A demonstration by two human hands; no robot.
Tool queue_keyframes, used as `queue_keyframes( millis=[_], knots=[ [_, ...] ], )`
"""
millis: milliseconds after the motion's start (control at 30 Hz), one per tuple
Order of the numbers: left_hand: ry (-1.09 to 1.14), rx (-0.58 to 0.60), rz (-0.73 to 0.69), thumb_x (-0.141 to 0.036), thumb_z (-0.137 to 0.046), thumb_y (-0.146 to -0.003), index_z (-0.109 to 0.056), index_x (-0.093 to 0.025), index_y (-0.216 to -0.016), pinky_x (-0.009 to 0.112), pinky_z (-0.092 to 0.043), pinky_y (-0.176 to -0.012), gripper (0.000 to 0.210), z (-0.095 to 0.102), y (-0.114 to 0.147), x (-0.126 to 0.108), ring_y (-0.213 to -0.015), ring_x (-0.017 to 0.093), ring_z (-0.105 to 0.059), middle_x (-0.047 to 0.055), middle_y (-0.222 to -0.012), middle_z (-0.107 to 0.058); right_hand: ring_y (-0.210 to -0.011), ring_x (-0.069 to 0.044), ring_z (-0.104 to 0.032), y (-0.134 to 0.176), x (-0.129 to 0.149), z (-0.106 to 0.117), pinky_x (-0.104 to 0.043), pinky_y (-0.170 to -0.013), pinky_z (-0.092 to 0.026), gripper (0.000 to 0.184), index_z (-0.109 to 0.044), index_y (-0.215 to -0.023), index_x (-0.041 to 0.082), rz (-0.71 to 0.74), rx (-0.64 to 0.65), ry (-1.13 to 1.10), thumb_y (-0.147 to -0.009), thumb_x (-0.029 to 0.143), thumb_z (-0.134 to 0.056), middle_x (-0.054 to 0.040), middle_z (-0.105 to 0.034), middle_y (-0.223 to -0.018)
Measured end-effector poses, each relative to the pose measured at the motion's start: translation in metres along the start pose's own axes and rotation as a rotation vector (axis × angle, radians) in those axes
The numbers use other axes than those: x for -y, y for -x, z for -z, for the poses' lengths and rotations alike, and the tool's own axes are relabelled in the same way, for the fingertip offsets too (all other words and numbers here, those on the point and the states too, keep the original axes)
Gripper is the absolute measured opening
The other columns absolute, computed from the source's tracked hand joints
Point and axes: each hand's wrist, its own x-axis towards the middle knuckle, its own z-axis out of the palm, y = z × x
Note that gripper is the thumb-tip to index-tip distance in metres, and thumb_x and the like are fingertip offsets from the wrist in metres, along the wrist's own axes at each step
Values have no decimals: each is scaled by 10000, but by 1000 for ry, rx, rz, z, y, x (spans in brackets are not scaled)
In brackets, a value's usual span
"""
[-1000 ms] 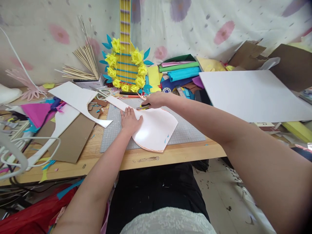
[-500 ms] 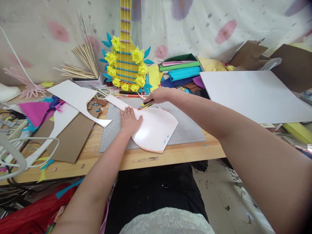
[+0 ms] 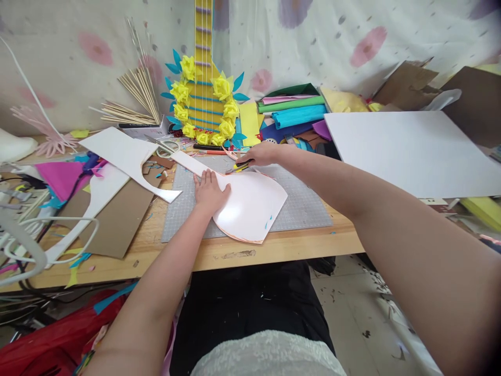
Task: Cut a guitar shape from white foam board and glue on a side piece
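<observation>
A white foam board cutout [image 3: 250,206], shaped like a rounded body with a long narrow neck, lies on the grey cutting mat [image 3: 301,209]. My left hand [image 3: 210,192] rests flat on it where neck and body meet, fingers spread. In my right hand [image 3: 258,154] is a yellow and black utility knife [image 3: 239,166]; its tip is at the cutout's upper edge. Orange-red marks run along parts of the cutout's rim, and small blue marks show near its lower right corner.
Behind the mat stands a yellow paper guitar [image 3: 203,107] ringed with paper flowers. Scissors [image 3: 167,149] lie beyond the neck's end. White offcuts [image 3: 117,149] and brown cardboard [image 3: 117,224] cover the left side. To the right is a large white board [image 3: 407,151]; rolled coloured paper [image 3: 299,116] sits behind.
The whole view has shifted slightly. My left hand stays on the cutout, and my right hand keeps hold of the knife at nearly the same place on the upper edge.
</observation>
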Motion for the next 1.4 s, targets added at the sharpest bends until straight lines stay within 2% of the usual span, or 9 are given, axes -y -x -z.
queue_keyframes(
  millis=[267,467,700,867,967,1100,1167,1267,1400],
  knots=[
    [3,-4,0,-508,-287,-869,-298,-9,-1433,462,-20,-1163,753,1,0,0,-1422,267,-190,180,-1512,-267,-976,-176,-598,-4,-12,-19,-243,-722,-362,487,-455,-1368,368,35,-48,-38,-889,282,-475,7,-608,-1276],
    [5,-1,-5,-508,-288,-868,-297,0,-1431,467,-20,-1163,758,1,0,0,-1422,276,-186,185,-1512,-263,-983,-185,-591,3,-18,-21,-259,-761,-371,469,-474,-1359,343,7,-22,-47,-894,285,-468,-7,-615,-1266],
    [12,-15,-8,-511,-285,-871,-295,17,-1429,461,-27,-1166,769,-1,0,0,-1421,279,-187,192,-1508,-270,-1039,-194,-584,4,-18,-22,-263,-788,-381,459,-485,-1344,373,4,-29,-46,-890,304,-471,5,-597,-1294],
    [23,-13,-13,-515,-293,-873,-299,-1,-1431,456,-41,-1167,759,-1,1,3,-1425,270,-180,177,-1514,-265,-1079,-202,-583,14,-18,-23,-269,-822,-406,469,-489,-1358,296,-70,-115,-163,-890,297,-451,-29,-586,-1307],
    [10,23,-113,-518,-299,-876,-301,-37,-1440,448,-29,-1168,742,1,-3,12,-1428,253,-173,150,-1522,-258,-1158,-213,-547,26,-17,-23,-276,-887,-410,513,-441,-1397,242,-127,-185,-273,-889,311,-442,-42,-531,-1370],
    [-36,49,-205,-519,-300,-879,-285,-56,-1452,467,8,-1162,736,4,-10,26,-1426,247,-184,138,-1523,-257,-1156,-255,-555,32,3,-19,-320,-884,-432,520,-449,-1391,272,-206,-141,-279,-873,324,-441,-44,-544,-1356],
    [-40,42,-171,-515,-301,-880,-288,-63,-1452,475,-9,-1163,729,3,-13,28,-1426,250,-182,134,-1525,-254,-1130,-270,-573,26,22,-15,-336,-870,-441,527,-449,-1390,279,-241,-107,-265,-865,319,-445,-61,-585,-1306],
    [-12,20,-115,-510,-298,-880,-286,-54,-1451,478,-44,-1163,731,0,-12,23,-1430,248,-167,131,-1527,-247,-1110,-259,-586,9,51,-6,-328,-848,-452,532,-426,-1401,283,-247,-125,-260,-869,298,-432,-75,-581,-1308],
    [14,-16,-52,-510,-295,-879,-289,-15,-1440,488,-31,-1161,748,-3,-7,13,-1428,257,-171,160,-1522,-246,-1053,-255,-613,-12,81,13,-319,-798,-470,493,-497,-1335,229,-260,-142,-220,-846,207,-441,-117,-632,-1215]
  ],
)
